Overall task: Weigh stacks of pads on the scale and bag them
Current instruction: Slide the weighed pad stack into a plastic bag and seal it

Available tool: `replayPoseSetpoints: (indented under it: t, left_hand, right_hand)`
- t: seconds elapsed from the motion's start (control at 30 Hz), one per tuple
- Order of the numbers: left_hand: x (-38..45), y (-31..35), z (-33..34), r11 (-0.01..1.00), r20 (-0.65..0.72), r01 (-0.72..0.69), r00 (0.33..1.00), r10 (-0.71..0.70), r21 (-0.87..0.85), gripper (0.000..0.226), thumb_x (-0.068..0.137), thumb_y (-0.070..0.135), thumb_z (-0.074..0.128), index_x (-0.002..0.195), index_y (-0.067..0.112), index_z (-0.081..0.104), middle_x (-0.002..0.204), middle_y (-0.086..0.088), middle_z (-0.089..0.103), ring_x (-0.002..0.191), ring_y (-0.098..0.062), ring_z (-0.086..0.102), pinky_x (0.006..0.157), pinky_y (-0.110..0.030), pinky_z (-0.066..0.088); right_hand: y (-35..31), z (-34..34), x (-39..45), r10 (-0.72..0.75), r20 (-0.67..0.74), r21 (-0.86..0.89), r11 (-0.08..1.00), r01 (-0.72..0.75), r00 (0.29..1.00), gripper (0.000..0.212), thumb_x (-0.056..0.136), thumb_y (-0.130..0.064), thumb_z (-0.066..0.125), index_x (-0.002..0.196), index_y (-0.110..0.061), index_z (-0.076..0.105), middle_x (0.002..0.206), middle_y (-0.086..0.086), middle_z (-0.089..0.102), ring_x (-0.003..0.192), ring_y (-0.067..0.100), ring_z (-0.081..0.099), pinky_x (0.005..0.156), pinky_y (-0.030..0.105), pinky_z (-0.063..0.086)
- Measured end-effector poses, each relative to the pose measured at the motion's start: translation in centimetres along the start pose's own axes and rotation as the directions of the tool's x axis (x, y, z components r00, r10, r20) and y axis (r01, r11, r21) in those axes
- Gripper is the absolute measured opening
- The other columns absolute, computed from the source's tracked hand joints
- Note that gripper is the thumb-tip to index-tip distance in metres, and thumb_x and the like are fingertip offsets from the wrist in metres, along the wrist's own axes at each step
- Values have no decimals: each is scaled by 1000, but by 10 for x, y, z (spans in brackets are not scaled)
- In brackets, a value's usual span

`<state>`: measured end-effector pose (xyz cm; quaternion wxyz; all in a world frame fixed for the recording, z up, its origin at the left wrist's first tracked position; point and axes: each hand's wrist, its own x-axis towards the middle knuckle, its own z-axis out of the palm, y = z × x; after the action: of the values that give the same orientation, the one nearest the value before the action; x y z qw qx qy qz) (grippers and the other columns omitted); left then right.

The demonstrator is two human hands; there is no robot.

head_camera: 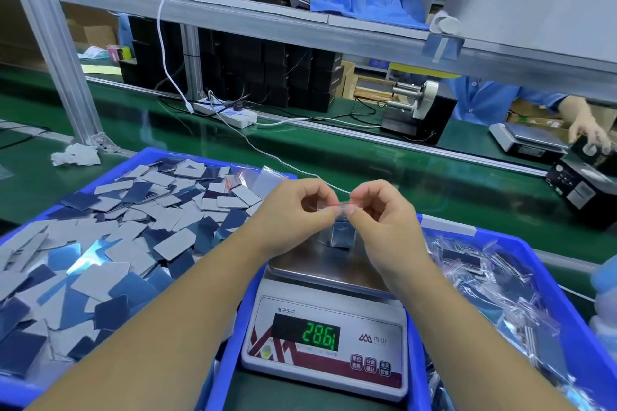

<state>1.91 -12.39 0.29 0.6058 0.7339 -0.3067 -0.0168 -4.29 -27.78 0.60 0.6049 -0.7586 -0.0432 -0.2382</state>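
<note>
Over the steel pan of the scale [314, 272], my left hand [293, 210] and my right hand [384, 213] both pinch the red-striped top edge of a small clear zip bag [339, 232]. A stack of dark pads sits inside the bag, whose bottom rests on or just above the pan. The green display reads 28.61. Left of the scale, a blue tray [147, 154] holds several loose grey and blue pads [133, 230]. A few empty zip bags [257, 177] lie at its far right corner.
A blue tray [541, 264] on the right holds several filled bags [494, 280]. Behind runs a green conveyor [334, 150] with a power strip [227, 112], a white cable, a label dispenser [417, 110] and another worker's gloved hand [587, 130] by a second scale. Black boxes stand under the shelf.
</note>
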Motion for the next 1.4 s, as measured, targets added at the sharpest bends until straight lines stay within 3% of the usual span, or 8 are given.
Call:
replayPoseSetpoints:
  t: [0.13, 0.33, 0.43, 0.53, 0.77, 1.03, 1.17, 1.4]
  left_hand:
    - [0, 0, 1, 999, -13, -20, 1000, 21, 45, 7, 87, 8, 72, 83, 11, 67, 71, 5, 63, 66, -11, 56, 66, -23, 48]
    - [-2, 2, 3, 999, -11, -18, 1000, 18, 39, 13, 87, 4, 70, 79, 13, 66, 69, 9, 62, 66, -10, 56, 66, -20, 48]
    - [-2, 2, 3, 999, -7, -17, 1000, 17, 33, 18, 88, 5, 69, 79, 20, 67, 69, 13, 63, 68, -9, 57, 68, -19, 49]
    - [-1, 3, 2, 999, -23, -30, 999, 30, 37, 9, 84, 14, 71, 78, 20, 68, 68, 14, 62, 67, -8, 57, 67, -20, 47]
    - [1, -1, -2, 999, -40, 35, 999, -35, 5, 7, 77, 30, 70, 71, 33, 69, 64, 17, 60, 64, -5, 54, 63, -14, 43]
    - [4, -6, -9, 998, -86, 67, 994, -67, -2, 19, 86, 9, 72, 73, 22, 69, 63, 17, 63, 59, 1, 54, 59, -9, 40]
    - [4, -6, -10, 998, -79, 57, 995, -55, 19, 20, 88, 8, 71, 73, 22, 69, 62, 18, 62, 59, 1, 53, 60, -8, 40]
    - [5, -5, -13, 993, -96, 80, 991, -88, -84, 17, 83, 18, 79, 72, 31, 77, 71, 9, 71, 67, -3, 61, 67, -15, 47]
  right_hand:
    - [0, 1, 0, 37, 16, 32, 999, -38, 999, 27, 85, 6, 64, 89, -21, 62, 73, -14, 61, 69, 4, 56, 66, 19, 47]
    - [0, 0, 0, 25, 28, 9, 1000, -25, 999, 28, 85, 5, 65, 85, -22, 62, 72, -15, 61, 70, 6, 56, 67, 21, 48]
    - [-1, 0, 0, 17, 25, 4, 1000, -17, 1000, 26, 84, 4, 66, 83, -21, 60, 71, -14, 60, 68, 7, 54, 65, 21, 48]
    - [-2, -1, 1, 29, 7, 34, 999, -29, 1000, 26, 83, 5, 69, 86, -19, 60, 75, -3, 64, 74, 12, 60, 70, 26, 51]
    - [-3, -6, 2, 73, -40, 65, 995, -70, 997, 28, 83, 2, 71, 93, -21, 60, 66, -8, 67, 64, 5, 58, 63, 16, 47]
    - [-3, -10, 3, 112, -71, 75, 991, -107, 991, 25, 85, 4, 68, 91, -19, 61, 71, 0, 62, 64, 10, 54, 65, 24, 46]
    - [-3, -7, 2, 139, -46, 102, 986, -134, 989, 25, 86, 4, 67, 93, -19, 62, 76, -2, 63, 64, 2, 57, 59, 15, 45]
    - [-2, -11, 3, 147, -76, 108, 985, -138, 986, 28, 84, 6, 67, 90, -22, 63, 69, -3, 60, 60, 10, 52, 59, 21, 44]
